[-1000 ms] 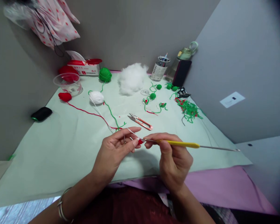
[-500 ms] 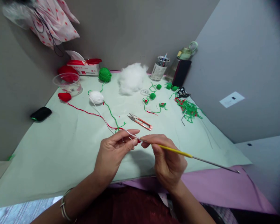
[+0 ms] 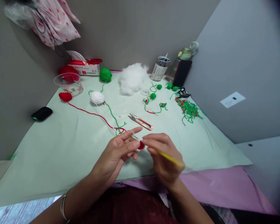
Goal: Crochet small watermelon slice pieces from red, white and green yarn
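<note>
Left grip (image 3: 118, 151) pinches red-and-white crochet piece (image 3: 141, 145), white yarn (image 3: 132, 132) over forefinger (image 3: 137, 130), probably for tension; right grip (image 3: 164, 158) encloses yellow-handled crochet hook (image 3: 171, 158).

We're riding at head height, one worn camera looking forward and down: the left hand (image 3: 118, 150) and right hand (image 3: 165, 155) sit close, just below centre, the pale green table (image 3: 67, 149) spreads beyond them, the grey back wall (image 3: 121, 31) tops it, a paler side wall (image 3: 242, 56) slants in at right.
</note>
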### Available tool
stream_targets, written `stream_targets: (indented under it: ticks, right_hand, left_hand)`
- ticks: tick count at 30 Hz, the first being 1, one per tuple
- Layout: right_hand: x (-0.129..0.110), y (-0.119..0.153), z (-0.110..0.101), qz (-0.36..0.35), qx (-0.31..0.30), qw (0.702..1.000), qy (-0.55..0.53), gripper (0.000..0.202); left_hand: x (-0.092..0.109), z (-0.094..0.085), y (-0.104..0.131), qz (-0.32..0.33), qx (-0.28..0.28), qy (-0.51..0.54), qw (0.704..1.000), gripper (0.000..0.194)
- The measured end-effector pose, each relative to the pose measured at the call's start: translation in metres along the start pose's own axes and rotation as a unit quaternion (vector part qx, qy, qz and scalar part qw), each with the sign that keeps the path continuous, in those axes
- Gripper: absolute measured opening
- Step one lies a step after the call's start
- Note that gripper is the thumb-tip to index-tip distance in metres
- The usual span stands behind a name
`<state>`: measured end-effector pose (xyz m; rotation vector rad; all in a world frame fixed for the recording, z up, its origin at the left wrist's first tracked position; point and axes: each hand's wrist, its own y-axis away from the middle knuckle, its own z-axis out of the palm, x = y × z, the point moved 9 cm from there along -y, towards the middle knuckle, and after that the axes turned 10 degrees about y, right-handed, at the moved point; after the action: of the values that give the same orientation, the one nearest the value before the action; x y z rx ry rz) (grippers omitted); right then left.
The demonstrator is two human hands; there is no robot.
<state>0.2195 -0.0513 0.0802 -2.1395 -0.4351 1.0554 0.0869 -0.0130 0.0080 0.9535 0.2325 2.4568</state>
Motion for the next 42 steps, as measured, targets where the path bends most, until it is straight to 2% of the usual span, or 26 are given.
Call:
stream_targets:
  ticks: [2,4,7,12,15,20,22,24,25,28,30,36,39,42]
  right_hand:
    - [0.015,-0.002,-0.003,0.089,0.018,0.990,-0.112,0.023]
    - [0.026,-0.001,0.002,0.158,0.020,0.963,-0.219,0.020]
    - [0.026,-0.002,0.013,0.173,-0.012,0.951,-0.256,0.018]
    - [0.021,-0.003,0.014,0.157,-0.019,0.961,-0.225,0.018]
    - [0.021,-0.002,0.013,0.155,-0.013,0.959,-0.238,0.018]
    - [0.040,-0.001,0.016,0.249,-0.004,0.907,-0.339,0.017]
    - [0.044,-0.003,0.019,0.281,-0.003,0.882,-0.378,0.018]
    - [0.044,-0.003,0.024,0.297,-0.018,0.869,-0.396,0.020]
    - [0.043,-0.003,0.025,0.293,-0.019,0.872,-0.391,0.020]
    - [0.038,-0.001,0.019,0.242,0.010,0.914,-0.326,0.017]
    - [0.035,0.002,0.016,0.221,0.021,0.931,-0.291,0.017]
    - [0.038,-0.003,0.014,0.242,0.020,0.916,-0.319,0.020]
    - [0.041,-0.009,0.011,0.255,0.022,0.909,-0.329,0.021]
    - [0.043,-0.008,0.018,0.284,0.000,0.893,-0.349,0.023]
  left_hand:
    - [0.008,-0.002,0.000,0.027,0.003,-0.028,0.999,0.040]
    - [0.014,0.000,0.001,0.061,-0.007,-0.058,0.996,0.039]
    - [0.012,0.006,0.002,0.075,-0.030,-0.081,0.993,0.040]
    - [0.011,0.009,0.000,0.087,-0.028,-0.072,0.993,0.045]
    - [0.007,0.010,-0.001,0.045,-0.037,-0.052,0.997,0.056]
    - [0.000,0.015,0.002,-0.043,-0.081,0.007,0.996,0.051]
    - [-0.001,0.017,0.003,-0.046,-0.089,0.015,0.995,0.047]
    - [0.002,0.017,0.002,-0.018,-0.078,0.002,0.997,0.045]
    - [0.005,0.015,0.001,0.008,-0.064,-0.010,0.998,0.044]
    - [0.016,0.009,0.001,0.100,-0.013,-0.053,0.994,0.042]
    - [0.019,0.006,0.001,0.124,0.002,-0.068,0.990,0.043]
    - [0.014,0.008,0.002,0.073,-0.022,-0.076,0.994,0.046]
    - [0.012,0.011,0.003,0.049,-0.037,-0.072,0.995,0.042]
    - [0.010,0.013,0.003,0.036,-0.046,-0.066,0.996,0.037]
